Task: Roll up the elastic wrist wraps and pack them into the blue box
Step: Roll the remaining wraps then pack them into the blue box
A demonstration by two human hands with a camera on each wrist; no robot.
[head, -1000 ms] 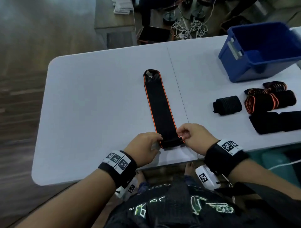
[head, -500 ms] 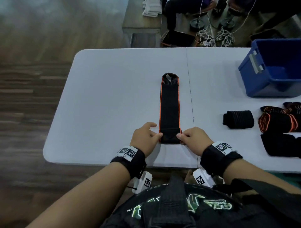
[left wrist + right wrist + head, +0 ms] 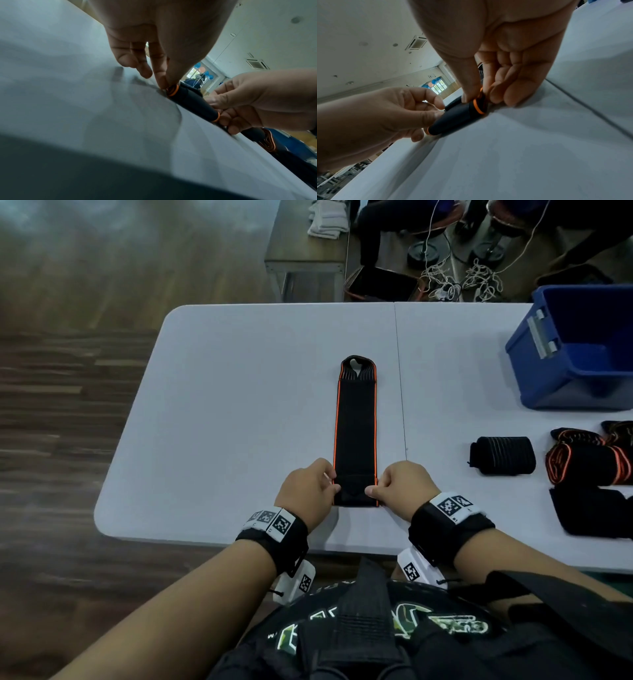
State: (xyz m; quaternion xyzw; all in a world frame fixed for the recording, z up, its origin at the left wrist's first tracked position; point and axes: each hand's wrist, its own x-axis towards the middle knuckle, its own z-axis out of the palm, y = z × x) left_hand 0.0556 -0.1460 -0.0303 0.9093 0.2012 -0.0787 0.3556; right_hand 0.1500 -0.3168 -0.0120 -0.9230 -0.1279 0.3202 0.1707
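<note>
- Compared with a second ago, we see the wrist wrap [image 3: 355, 433] squared up: it lay tilted then, its far end leaning left, and now it runs straight away from us, parallel to the table's centre seam. The head view has also swung left, so the blue box [image 3: 579, 350] sits further to the right edge than before.
- Our left hand [image 3: 306, 491] pinches the left end of the rolled near portion between thumb and fingers, and our right hand [image 3: 400, 489] pinches the right end the same way; both wrist views show the fingers closed on the orange-edged roll ends.
- The roll at the near end is small, only a turn or so; the rest of the wrap lies flat on the white table [image 3: 222, 412], its long axis pointing away from us, the loop end farthest off.
- The blue box stands at the far right of the table; the part of its inside that we can see holds nothing, though its right side is cut off.
- Between the box and the table's near edge lie a rolled black wrap [image 3: 501, 455] and, just right of it, an orange-edged rolled wrap [image 3: 587, 465], with more dark wraps [image 3: 596, 513] beside them.
</note>
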